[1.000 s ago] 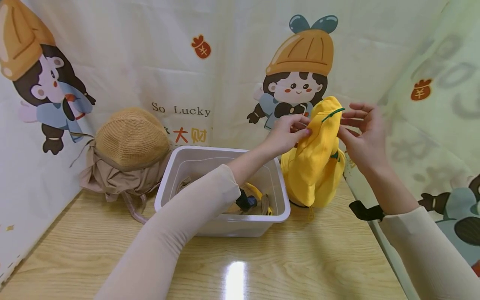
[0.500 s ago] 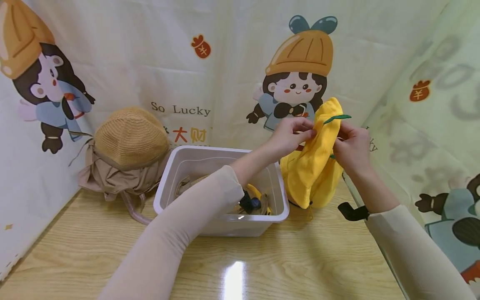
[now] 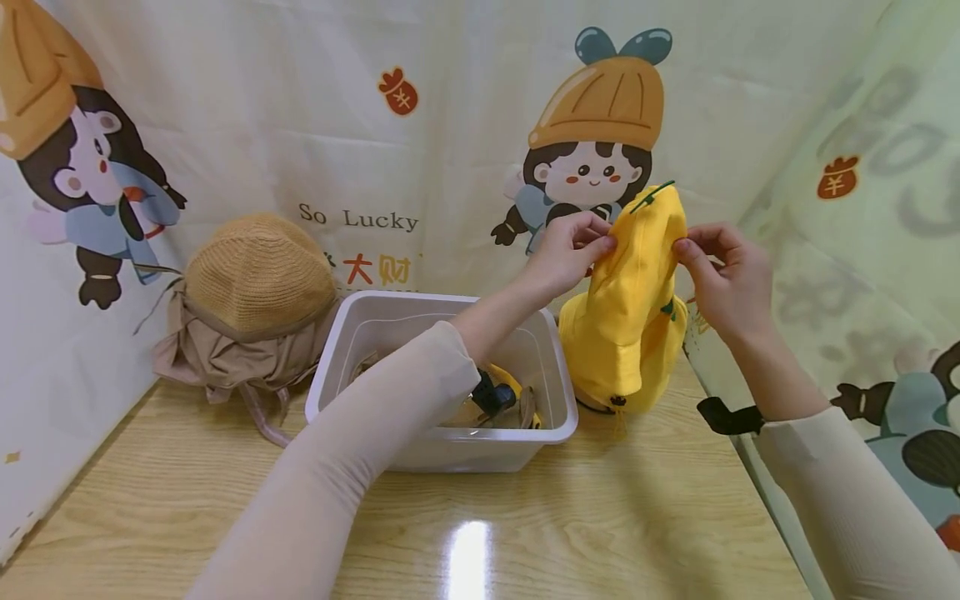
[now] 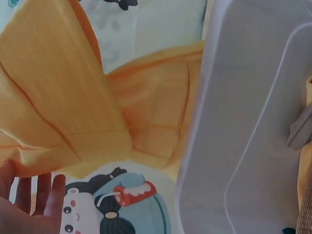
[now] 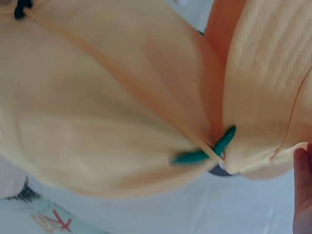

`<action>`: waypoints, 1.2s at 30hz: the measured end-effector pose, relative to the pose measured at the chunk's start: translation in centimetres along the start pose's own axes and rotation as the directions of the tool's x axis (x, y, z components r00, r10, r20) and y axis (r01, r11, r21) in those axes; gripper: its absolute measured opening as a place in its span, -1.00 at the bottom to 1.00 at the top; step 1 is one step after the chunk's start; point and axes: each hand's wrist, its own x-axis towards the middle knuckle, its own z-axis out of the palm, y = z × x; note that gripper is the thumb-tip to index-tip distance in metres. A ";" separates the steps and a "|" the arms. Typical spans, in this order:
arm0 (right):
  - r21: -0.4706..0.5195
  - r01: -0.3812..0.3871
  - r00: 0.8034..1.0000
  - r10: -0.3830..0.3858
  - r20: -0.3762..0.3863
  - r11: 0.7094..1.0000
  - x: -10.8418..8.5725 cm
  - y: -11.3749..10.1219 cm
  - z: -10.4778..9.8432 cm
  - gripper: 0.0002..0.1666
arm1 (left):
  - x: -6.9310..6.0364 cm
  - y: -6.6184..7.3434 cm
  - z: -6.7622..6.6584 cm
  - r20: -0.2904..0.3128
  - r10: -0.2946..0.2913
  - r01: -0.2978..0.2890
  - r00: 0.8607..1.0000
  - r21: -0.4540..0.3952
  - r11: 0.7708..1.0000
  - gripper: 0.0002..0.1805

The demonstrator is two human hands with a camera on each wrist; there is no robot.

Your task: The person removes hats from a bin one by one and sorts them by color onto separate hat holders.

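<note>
Both hands hold a yellow cloth hat (image 3: 628,275) upright, with a thin green leaf trim at its top. On its left side, my left hand (image 3: 566,257) pinches the cloth between thumb and fingers. My right hand (image 3: 727,279) pinches the opposite side the same way. Just behind and below is more yellow cloth, apparently a second hat (image 3: 663,362), with a green trim at its right. The left wrist view shows fingertips under the folded yellow fabric (image 4: 63,97). In the right wrist view, a cord and green leaf trim (image 5: 204,152) cross the lower hat's cloth.
Left of the hats stands a white plastic bin (image 3: 442,454) holding brown, yellow and dark items, partly hidden by the left sleeve. Farther left, a straw-topped sun hat (image 3: 258,275) with brown cloth leans against the printed curtain (image 3: 465,167). All rest on a wooden table (image 3: 600,525).
My right hand was apart with spread fingers, came in against the hat, and now pinches its right side. The held hat has turned, its lower edge facing front. The left hand keeps its grip.
</note>
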 end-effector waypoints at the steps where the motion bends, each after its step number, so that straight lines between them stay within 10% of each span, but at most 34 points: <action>1: -0.008 -0.004 1.000 0.004 -0.004 1.000 0.1 0.0 -0.4 -0.92 | 0.1 0.0 -0.2 -0.009 0.007 -0.006 1.000 0.019 1.000 -0.82; 15: -0.241 -0.036 0.995 0.013 -0.098 0.970 0.8 -0.2 -4.5 -0.90 | 1.2 0.3 0.0 -0.034 0.112 -0.103 0.993 0.198 0.975 -0.82; 36: -0.241 -0.145 0.989 0.144 -0.022 0.960 -3.1 5.8 -3.6 -0.68 | 1.1 -4.0 1.7 -0.050 -0.041 0.051 0.998 0.215 0.975 -0.85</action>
